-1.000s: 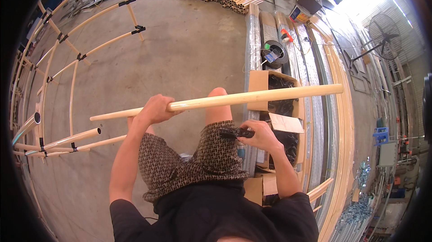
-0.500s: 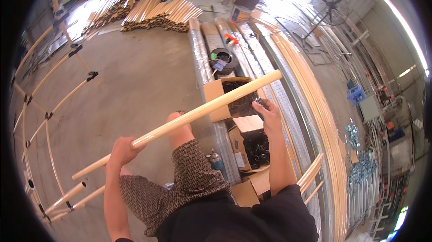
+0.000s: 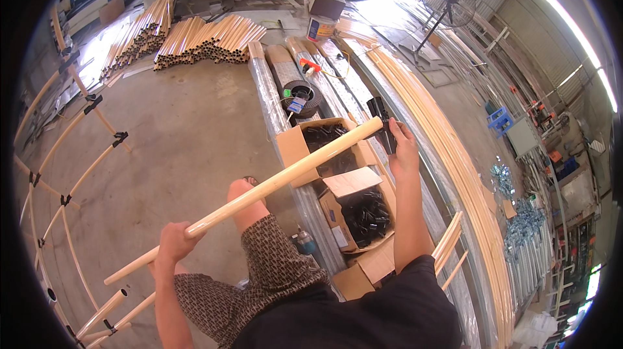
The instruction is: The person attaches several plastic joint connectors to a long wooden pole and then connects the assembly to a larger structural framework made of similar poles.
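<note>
Pipe [image 3: 272, 184]: tan, round, straight, with a smooth, glossy surface; held aslant before the person, its far end above an open cardboard carton [image 3: 294, 149]. Left hand [image 3: 176, 243]: wrapped around the pipe toward its near end. Right hand [image 3: 403, 144]: fingers closed on a black fitting [image 3: 377, 108], angular, at the far end; contact with the pipe unclear. Step, as judged: offering the fitting to the pipe end. Next move likely calls for lining the two up.
</note>
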